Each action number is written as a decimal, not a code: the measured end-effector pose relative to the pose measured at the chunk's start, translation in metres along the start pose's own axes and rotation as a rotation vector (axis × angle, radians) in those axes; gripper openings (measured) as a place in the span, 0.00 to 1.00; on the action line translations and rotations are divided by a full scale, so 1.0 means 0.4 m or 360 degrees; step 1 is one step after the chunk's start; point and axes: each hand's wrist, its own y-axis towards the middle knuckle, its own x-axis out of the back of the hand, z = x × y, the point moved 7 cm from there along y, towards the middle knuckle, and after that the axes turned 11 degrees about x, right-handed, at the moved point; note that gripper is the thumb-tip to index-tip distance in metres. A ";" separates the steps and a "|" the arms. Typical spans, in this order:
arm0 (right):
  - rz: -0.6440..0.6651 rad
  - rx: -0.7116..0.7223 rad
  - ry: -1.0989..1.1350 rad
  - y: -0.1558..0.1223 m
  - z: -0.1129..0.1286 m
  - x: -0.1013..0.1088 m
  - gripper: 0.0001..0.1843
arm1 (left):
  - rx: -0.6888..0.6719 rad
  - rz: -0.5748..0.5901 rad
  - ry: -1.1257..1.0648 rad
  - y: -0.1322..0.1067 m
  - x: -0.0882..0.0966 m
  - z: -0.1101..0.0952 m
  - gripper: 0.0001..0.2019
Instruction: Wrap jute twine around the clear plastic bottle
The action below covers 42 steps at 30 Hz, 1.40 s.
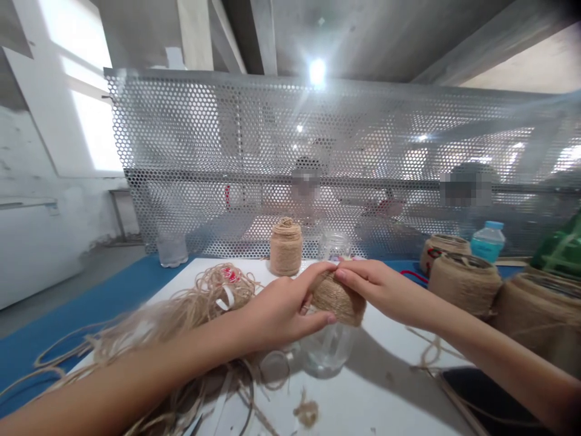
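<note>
Left hand point(284, 306) gripping jute-wrapped piece point(342, 300) | right hand point(384, 290) pinching its top | twine spool point(285, 249) at its 11 o'clock | twine heap point(213, 287), 9 o'clock

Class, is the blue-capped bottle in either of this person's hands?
No, the blue-capped bottle stands apart, while the left hand and right hand touch the wound twine.

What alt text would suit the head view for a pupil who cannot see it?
A person's left hand and right hand hold a twine-wrapped object, with clear glass below. Loose twine lies at left, and a twine roll stands behind.
</note>
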 end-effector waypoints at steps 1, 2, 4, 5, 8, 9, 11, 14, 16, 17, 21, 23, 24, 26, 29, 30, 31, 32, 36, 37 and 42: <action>0.0007 0.0008 0.0016 0.001 -0.001 0.001 0.22 | -0.0024 0.0039 -0.0015 0.002 0.001 0.000 0.33; 0.0019 0.0013 0.0038 0.002 -0.003 0.003 0.22 | -0.0049 0.0081 -0.0018 0.003 0.002 0.001 0.34; 0.0033 0.0024 0.0070 0.003 -0.006 0.007 0.21 | -0.0092 0.0133 0.0005 0.007 0.009 0.006 0.34; 0.0043 0.0026 0.0079 0.003 -0.007 0.008 0.21 | -0.0112 0.0137 0.0024 0.009 0.014 0.008 0.33; 0.0083 0.0024 0.0088 0.003 -0.009 0.006 0.21 | -0.0160 0.0141 0.0041 0.012 0.024 0.015 0.31; 0.0101 0.0025 0.0090 0.002 -0.010 0.005 0.21 | -0.0169 0.0152 0.0035 0.012 0.024 0.018 0.31; 0.0154 0.0056 0.0114 0.000 -0.010 0.001 0.21 | -0.0171 0.0178 0.0017 0.014 0.024 0.026 0.33; 0.0269 0.0138 0.0232 -0.004 -0.007 -0.007 0.21 | -0.0152 0.0220 -0.0019 0.015 0.018 0.036 0.35; 0.0321 0.0159 0.0305 -0.007 -0.010 -0.006 0.22 | -0.0130 0.0244 -0.0058 0.015 0.012 0.040 0.36; 0.0345 0.0157 0.0332 -0.008 -0.013 -0.005 0.21 | -0.0119 0.0245 -0.0078 0.015 0.008 0.042 0.37; 0.0471 0.0168 0.0360 -0.013 -0.014 0.004 0.21 | -0.0089 0.0225 -0.0101 0.014 -0.002 0.042 0.38; 0.0497 0.0189 0.0295 -0.015 -0.004 0.008 0.21 | -0.0080 0.0229 -0.0078 0.012 -0.005 0.037 0.37; 0.0469 0.0194 0.0230 -0.014 0.003 0.011 0.21 | -0.0074 0.0229 -0.0066 0.010 -0.005 0.034 0.36; 0.0349 0.0172 0.0091 -0.012 0.017 0.017 0.21 | -0.0055 0.0211 -0.0046 0.006 -0.005 0.024 0.36; 0.0185 0.0077 0.0038 -0.011 0.032 0.014 0.19 | -0.0022 0.0135 0.0007 -0.003 -0.004 0.007 0.35; 0.0163 0.0045 0.0057 -0.011 0.034 0.010 0.19 | -0.0014 0.0104 0.0025 -0.005 -0.004 0.003 0.35; 0.0153 0.0019 0.0078 -0.011 0.035 0.006 0.19 | -0.0009 0.0083 0.0031 -0.006 -0.004 0.001 0.35; 0.0148 0.0002 0.0091 -0.011 0.035 0.004 0.19 | -0.0009 0.0078 0.0016 -0.006 -0.005 0.001 0.35; 0.0198 -0.0023 0.0145 -0.011 0.025 0.006 0.20 | -0.0087 0.0236 -0.0174 0.001 -0.018 0.016 0.37; 0.0212 -0.0019 0.0166 -0.011 0.022 0.007 0.20 | -0.0096 0.0281 -0.0213 0.004 -0.020 0.024 0.37; 0.0313 0.0044 0.0342 -0.013 0.013 0.007 0.20 | -0.0105 0.0339 -0.0256 0.014 -0.021 0.055 0.38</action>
